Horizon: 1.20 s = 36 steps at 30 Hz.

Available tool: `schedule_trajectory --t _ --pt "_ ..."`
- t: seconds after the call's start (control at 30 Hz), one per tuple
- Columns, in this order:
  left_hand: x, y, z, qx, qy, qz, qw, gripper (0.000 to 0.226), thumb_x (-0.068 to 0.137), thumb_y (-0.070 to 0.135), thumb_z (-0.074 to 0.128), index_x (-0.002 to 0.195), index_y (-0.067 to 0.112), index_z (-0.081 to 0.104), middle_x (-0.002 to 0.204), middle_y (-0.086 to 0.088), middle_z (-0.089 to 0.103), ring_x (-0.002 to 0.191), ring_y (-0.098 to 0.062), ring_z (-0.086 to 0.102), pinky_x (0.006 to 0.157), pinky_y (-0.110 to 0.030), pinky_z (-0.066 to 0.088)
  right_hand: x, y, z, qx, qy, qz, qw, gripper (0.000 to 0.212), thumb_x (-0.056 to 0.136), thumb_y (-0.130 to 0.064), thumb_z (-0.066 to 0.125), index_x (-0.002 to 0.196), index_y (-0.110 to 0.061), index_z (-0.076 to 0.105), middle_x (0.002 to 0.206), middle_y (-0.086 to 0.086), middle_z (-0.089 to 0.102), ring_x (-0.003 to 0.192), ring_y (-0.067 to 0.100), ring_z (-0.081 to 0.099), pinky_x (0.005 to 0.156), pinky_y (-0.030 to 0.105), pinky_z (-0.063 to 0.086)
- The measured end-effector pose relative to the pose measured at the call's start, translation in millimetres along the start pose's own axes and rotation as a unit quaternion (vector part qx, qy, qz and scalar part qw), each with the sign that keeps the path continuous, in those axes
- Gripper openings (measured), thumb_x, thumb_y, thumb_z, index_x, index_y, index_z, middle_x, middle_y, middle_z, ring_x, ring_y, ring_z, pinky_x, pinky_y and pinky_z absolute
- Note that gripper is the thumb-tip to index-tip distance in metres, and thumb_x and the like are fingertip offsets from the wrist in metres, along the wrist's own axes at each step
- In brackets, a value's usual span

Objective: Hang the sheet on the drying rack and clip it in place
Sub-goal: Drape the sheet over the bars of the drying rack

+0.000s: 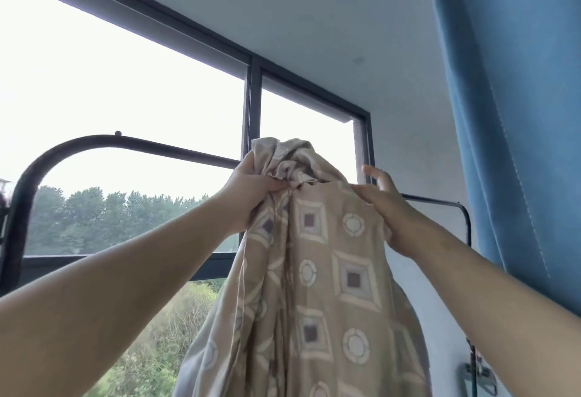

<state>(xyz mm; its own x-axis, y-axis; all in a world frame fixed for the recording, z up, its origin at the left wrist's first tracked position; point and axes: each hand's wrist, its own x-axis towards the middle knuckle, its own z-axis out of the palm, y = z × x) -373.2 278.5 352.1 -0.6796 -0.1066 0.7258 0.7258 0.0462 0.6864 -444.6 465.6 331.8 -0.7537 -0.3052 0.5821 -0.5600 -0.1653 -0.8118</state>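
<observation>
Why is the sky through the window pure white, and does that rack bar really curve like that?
Head view: daylight overexposes the window, leaving a blank white sky; the backlit rack bar shows as a dark silhouette; its rounded corner looks real, though the wide-angle lens may exaggerate it; the sheet is softly lit, its pattern clear.

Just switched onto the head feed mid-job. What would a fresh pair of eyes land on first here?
The beige patterned sheet, bunched at centre frame and hanging down, with the left hand gripping its gathered top and the right hand against its right edge. Behind it runs the dark drying rack bar, set against a bright window, and a blue curtain fills the right side.
</observation>
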Motion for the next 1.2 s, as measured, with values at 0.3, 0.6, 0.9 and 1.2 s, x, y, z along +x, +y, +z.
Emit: schedule_trajectory --t 0.3,0.6,0.9,1.2 --pt "4 -1 0 -0.005 -0.017 -0.039 0.999 0.029 0.091 0.002 0.055 0.103 0.029 0.058 0.091 -0.006 0.067 0.072 -0.019 0.068 0.062 -0.028 0.059 -14 13 1 -0.137 -0.113 0.058 0.982 0.017 0.084 -0.021 0.069 0.091 -0.005 0.068 0.082 0.009 0.072 0.070 0.017 0.068 0.062 0.025 0.054" --pt "4 7 -5 0.107 0.096 0.155 0.977 0.012 0.085 0.011 0.061 0.097 0.015 0.059 0.091 -0.003 0.066 0.082 -0.017 0.064 0.067 -0.025 0.055 -9 -39 17 -0.360 0.232 -0.398 0.811 0.015 0.089 -0.028 0.058 0.086 -0.013 0.053 0.083 0.006 0.059 0.081 0.028 0.054 0.063 0.035 0.035" --pt "-8 -25 -1 0.114 0.034 -0.019 0.993 0.022 0.089 0.008 0.058 0.110 0.017 0.058 0.101 -0.012 0.068 0.087 -0.027 0.067 0.076 -0.039 0.057 -14 -20 6 -0.206 0.081 -0.236 0.946 0.028 0.076 -0.027 0.075 0.096 -0.014 0.059 0.089 -0.001 0.063 0.081 0.018 0.059 0.074 0.033 0.047" --pt "-7 1 -6 0.031 0.015 -0.017 0.999 0.018 0.091 0.010 0.057 0.098 0.026 0.060 0.080 -0.004 0.070 0.061 -0.015 0.069 0.057 -0.029 0.059 -8 21 -10 -0.292 -0.122 0.047 0.947 0.031 0.070 -0.017 0.081 0.092 0.002 0.070 0.095 0.013 0.072 0.089 0.025 0.067 0.084 0.032 0.053"
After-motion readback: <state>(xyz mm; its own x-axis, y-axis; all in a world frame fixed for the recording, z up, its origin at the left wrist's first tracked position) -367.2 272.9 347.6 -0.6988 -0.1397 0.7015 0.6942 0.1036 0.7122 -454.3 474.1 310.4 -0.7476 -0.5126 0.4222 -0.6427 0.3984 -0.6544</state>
